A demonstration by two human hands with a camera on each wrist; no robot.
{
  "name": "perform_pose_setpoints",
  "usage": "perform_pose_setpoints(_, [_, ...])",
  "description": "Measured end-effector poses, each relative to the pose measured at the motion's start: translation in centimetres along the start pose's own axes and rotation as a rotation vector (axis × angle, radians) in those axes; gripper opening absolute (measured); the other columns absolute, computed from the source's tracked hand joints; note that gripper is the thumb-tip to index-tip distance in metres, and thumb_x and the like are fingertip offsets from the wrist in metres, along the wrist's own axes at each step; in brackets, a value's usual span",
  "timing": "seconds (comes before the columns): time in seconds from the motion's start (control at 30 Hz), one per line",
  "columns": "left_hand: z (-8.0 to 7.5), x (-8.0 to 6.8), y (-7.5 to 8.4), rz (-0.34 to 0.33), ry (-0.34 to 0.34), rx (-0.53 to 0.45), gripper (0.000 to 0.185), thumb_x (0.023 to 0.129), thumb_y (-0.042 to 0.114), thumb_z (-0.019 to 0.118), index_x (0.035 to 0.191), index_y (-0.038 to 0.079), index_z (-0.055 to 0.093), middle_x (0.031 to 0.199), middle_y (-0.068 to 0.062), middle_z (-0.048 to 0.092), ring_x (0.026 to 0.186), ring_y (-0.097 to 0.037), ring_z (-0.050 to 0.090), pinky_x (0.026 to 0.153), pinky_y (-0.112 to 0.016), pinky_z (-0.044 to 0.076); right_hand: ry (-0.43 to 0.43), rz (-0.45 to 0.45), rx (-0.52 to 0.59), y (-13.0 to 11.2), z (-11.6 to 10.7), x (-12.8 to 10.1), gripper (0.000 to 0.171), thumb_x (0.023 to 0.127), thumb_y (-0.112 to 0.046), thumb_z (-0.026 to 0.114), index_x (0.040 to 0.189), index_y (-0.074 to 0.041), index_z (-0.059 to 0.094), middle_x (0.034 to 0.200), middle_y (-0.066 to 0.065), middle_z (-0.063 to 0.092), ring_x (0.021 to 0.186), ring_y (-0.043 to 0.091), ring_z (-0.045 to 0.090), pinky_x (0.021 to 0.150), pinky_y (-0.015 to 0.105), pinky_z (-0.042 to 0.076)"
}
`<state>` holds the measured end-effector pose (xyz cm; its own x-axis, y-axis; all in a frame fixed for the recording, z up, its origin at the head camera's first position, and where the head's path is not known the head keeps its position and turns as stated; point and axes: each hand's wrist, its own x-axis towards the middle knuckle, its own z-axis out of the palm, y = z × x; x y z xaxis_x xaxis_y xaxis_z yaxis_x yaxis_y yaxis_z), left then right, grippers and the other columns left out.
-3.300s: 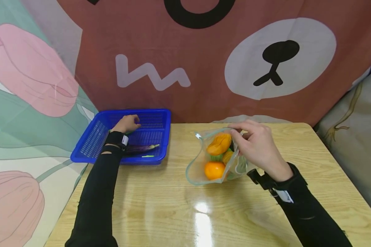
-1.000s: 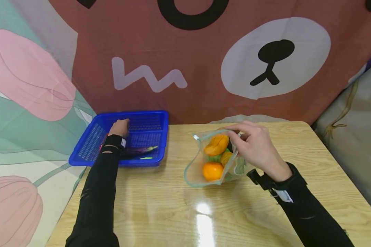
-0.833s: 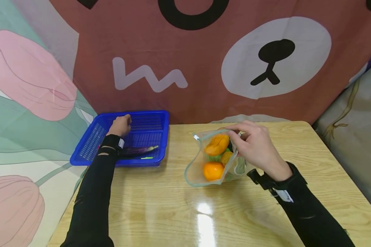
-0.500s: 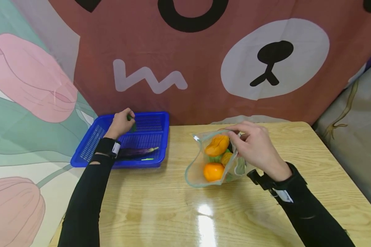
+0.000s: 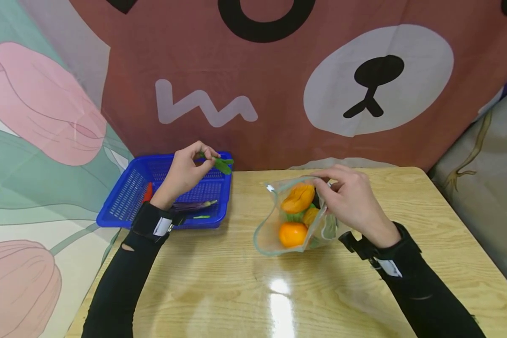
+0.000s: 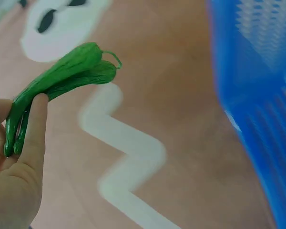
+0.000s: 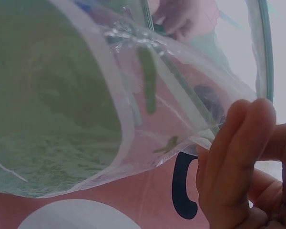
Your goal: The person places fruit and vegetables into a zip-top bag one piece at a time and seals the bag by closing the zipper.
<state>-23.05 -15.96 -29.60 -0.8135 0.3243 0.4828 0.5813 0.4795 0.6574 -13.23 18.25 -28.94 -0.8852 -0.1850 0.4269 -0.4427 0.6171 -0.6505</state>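
Note:
My left hand pinches a pair of wrinkled green peppers between thumb and fingers, above the blue basket's right back part. In the left wrist view the peppers have their thicker ends and a thin curled stem pointing away from the hand. My right hand pinches the rim of a clear zip bag with a pale green edge. Inside the bag lie an orange, a wrinkled orange-yellow fruit and other yellow and green produce, partly hidden.
The blue basket stands at the table's back left. It holds a dark purple eggplant, a red piece partly behind the left wrist, and a small bright green piece. A printed cloth hangs behind the wooden table.
My left hand has risen out of the basket and moved right with the green peppers in its fingers, uncovering the red piece. My right hand and the bag have stayed in place.

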Motion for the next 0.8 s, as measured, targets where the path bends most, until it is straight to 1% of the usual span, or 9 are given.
perform_pose_setpoints(0.07, [0.3,-0.3,1.2,0.036,-0.003,-0.053,0.011,0.089,0.001,0.061,0.085,0.003,0.051,0.100,-0.009,0.068,0.095,-0.020,0.064,0.062,-0.022,0.044,0.004,-0.003,0.007,0.0,0.0,0.0,0.018,0.092,-0.014,0.061,0.107,-0.007,0.070,0.098,0.003,0.061,0.040,0.011,0.055,0.039,0.026,0.045])
perform_pose_setpoints(0.1, [0.5,-0.4,1.3,0.063,0.000,-0.075,0.012,0.089,0.001,0.062,0.084,0.004,0.051,0.099,-0.007,0.067,0.094,-0.018,0.064,0.062,-0.021,0.046,0.006,-0.002,0.010,0.0,0.1,0.0,0.018,0.092,-0.014,0.061,0.106,-0.007,0.070,0.098,0.003,0.061,0.039,0.011,0.055,0.038,0.026,0.045])
perform_pose_setpoints(0.13, [0.6,-0.5,1.9,0.094,-0.002,-0.095,0.013,0.089,0.000,0.062,0.084,0.004,0.051,0.099,-0.006,0.067,0.093,-0.017,0.064,0.062,-0.020,0.048,0.008,-0.002,0.012,0.0,0.0,0.0,0.018,0.093,-0.013,0.061,0.106,-0.007,0.070,0.097,0.004,0.061,0.039,0.012,0.055,0.038,0.026,0.045])
perform_pose_setpoints(0.27, [1.1,-1.3,4.4,0.259,-0.013,-0.158,0.015,0.086,-0.007,0.061,0.082,0.004,0.051,0.099,-0.007,0.066,0.093,-0.019,0.064,0.070,-0.028,0.054,0.012,0.003,0.019,0.0,0.0,0.0,0.019,0.093,-0.014,0.060,0.108,-0.007,0.070,0.096,0.005,0.061,0.039,0.014,0.054,0.039,0.026,0.045])
perform_pose_setpoints(0.4, [1.8,-1.9,6.9,0.405,-0.068,-0.257,0.020,0.081,-0.013,0.060,0.080,0.005,0.052,0.097,-0.009,0.066,0.093,-0.022,0.064,0.072,-0.031,0.055,0.016,-0.006,0.019,-0.1,-0.1,-0.1,0.019,0.094,-0.014,0.059,0.108,-0.007,0.070,0.096,0.005,0.061,0.039,0.014,0.054,0.039,0.026,0.046])
perform_pose_setpoints(0.57, [3.1,-2.3,8.9,0.555,-0.184,-0.366,0.025,0.076,-0.017,0.062,0.079,0.006,0.054,0.094,-0.013,0.065,0.091,-0.024,0.064,0.068,-0.030,0.055,0.028,-0.025,0.003,0.0,0.1,-0.1,0.019,0.094,-0.014,0.058,0.107,-0.008,0.070,0.095,0.005,0.060,0.038,0.013,0.053,0.039,0.025,0.045])
perform_pose_setpoints(0.63, [3.9,-2.4,9.3,0.620,-0.229,-0.358,0.024,0.076,-0.016,0.063,0.080,0.006,0.055,0.095,-0.013,0.065,0.093,-0.024,0.064,0.071,-0.030,0.054,0.030,-0.028,0.000,0.0,0.1,0.0,0.019,0.095,-0.015,0.058,0.107,-0.008,0.070,0.095,0.004,0.060,0.038,0.013,0.053,0.039,0.026,0.045])
perform_pose_setpoints(0.7, [5.0,-2.4,9.6,0.694,-0.264,-0.303,0.021,0.078,-0.013,0.065,0.082,0.006,0.057,0.097,-0.013,0.065,0.096,-0.022,0.064,0.079,-0.029,0.052,0.028,-0.036,0.002,0.1,0.2,0.1,0.019,0.095,-0.016,0.057,0.106,-0.009,0.071,0.095,0.003,0.059,0.037,0.013,0.052,0.039,0.026,0.045])
perform_pose_setpoints(0.8, [6.9,-2.5,9.8,0.801,-0.306,-0.140,0.013,0.082,-0.007,0.067,0.087,0.005,0.062,0.100,-0.011,0.066,0.100,-0.018,0.062,0.089,-0.025,0.047,0.026,-0.046,0.013,0.1,0.3,0.1,0.018,0.095,-0.016,0.057,0.105,-0.009,0.071,0.096,0.003,0.058,0.037,0.013,0.052,0.040,0.026,0.046])
